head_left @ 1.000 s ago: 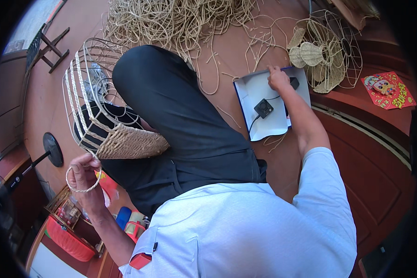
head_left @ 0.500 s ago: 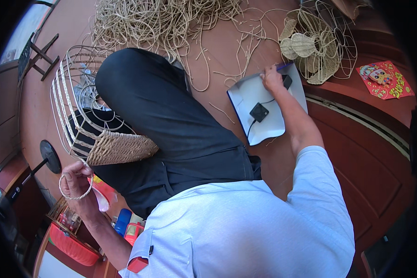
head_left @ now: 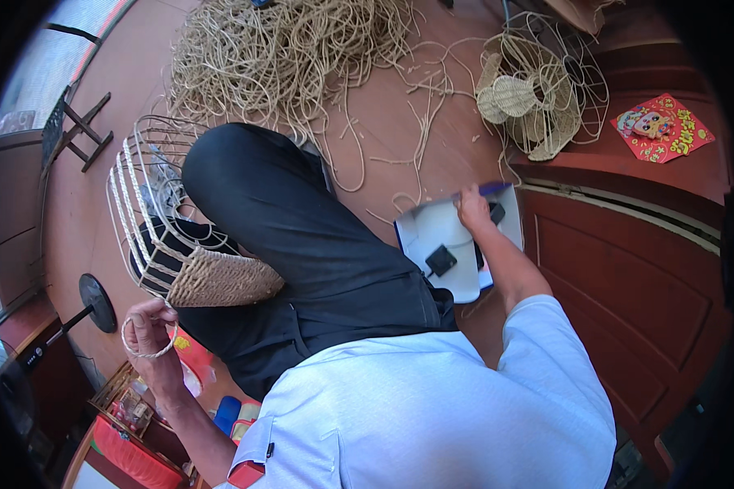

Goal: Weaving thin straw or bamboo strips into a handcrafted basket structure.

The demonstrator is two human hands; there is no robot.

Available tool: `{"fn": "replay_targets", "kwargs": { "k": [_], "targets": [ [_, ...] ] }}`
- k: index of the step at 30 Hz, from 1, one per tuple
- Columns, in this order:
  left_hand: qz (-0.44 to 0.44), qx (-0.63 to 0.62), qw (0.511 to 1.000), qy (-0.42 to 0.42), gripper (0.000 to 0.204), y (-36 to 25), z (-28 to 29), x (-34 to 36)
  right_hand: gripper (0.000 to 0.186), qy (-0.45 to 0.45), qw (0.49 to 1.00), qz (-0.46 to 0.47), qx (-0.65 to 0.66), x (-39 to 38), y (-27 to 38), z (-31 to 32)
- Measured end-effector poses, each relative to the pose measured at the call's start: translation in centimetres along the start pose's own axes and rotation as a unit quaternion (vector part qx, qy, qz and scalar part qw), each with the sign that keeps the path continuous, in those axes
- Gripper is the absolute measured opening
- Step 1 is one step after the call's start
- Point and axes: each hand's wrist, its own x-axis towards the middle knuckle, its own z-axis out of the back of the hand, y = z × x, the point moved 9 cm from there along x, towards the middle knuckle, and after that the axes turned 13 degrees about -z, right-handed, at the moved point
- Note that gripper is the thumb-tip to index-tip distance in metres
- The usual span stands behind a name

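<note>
Between the fingertips of my left hand (head_left: 151,330) is a braided straw cord (head_left: 148,355), curled into a loop. That hand is closed, beside the lower edge of a half-woven basket. The basket has a tan woven panel (head_left: 220,279) and bare cord-wrapped ribs (head_left: 139,213), and it rests against my bent leg (head_left: 294,220). My right hand (head_left: 471,208) grips the far edge of a white, blue-edged tray or box lid (head_left: 461,281) on the floor. On that white surface lies a small black cube-like device (head_left: 441,260) with a cable. A second black piece (head_left: 497,213) is beside my fingers.
A large heap of loose straw cord (head_left: 289,65) covers the far floor. A wire frame with woven pieces (head_left: 538,102) stands at the far right, near a red decorated envelope (head_left: 663,128). Dark red door panels (head_left: 628,285) line the right. A folding stand (head_left: 83,132) is at left.
My right hand has drawn the white tray nearer to me, and it has turned slightly. My left hand still holds the looped cord by the basket. The view has shifted a little.
</note>
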Motion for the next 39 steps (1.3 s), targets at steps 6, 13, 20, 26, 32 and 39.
{"fn": "replay_targets", "kwargs": {
  "k": [6,13,20,26,32,39],
  "targets": [
    [0.041,-0.013,0.999,-0.007,0.048,1.0,-0.2,-0.4,0.025,0.042,0.998,0.013,-0.053,-5.4,-3.2,-3.6],
    [-0.001,-0.015,1.0,0.02,0.05,-0.4,-1.2,-0.1,0.031,0.096,0.988,0.003,-0.12,-10.6,-3.9,-4.7],
    [-0.004,-0.029,0.999,-0.016,0.049,-0.2,-0.4,-0.8,0.032,0.157,0.977,-0.034,-0.141,-11.9,-4.1,-7.0],
    [0.006,-0.12,0.992,-0.025,0.049,0.8,-1.7,0.9,0.024,0.15,0.977,0.06,-0.139,-6.1,-1.5,-3.4],
    [-0.03,-0.177,0.98,-0.086,0.046,0.1,3.7,-1.1,0.014,-0.093,0.917,0.296,0.252,-10.8,23.2,22.8],
    [-0.035,-0.294,0.937,-0.187,0.036,-0.5,8.9,-3.8,0.017,-0.197,0.71,0.598,0.314,-34.1,41.0,35.0]
  ]
}}
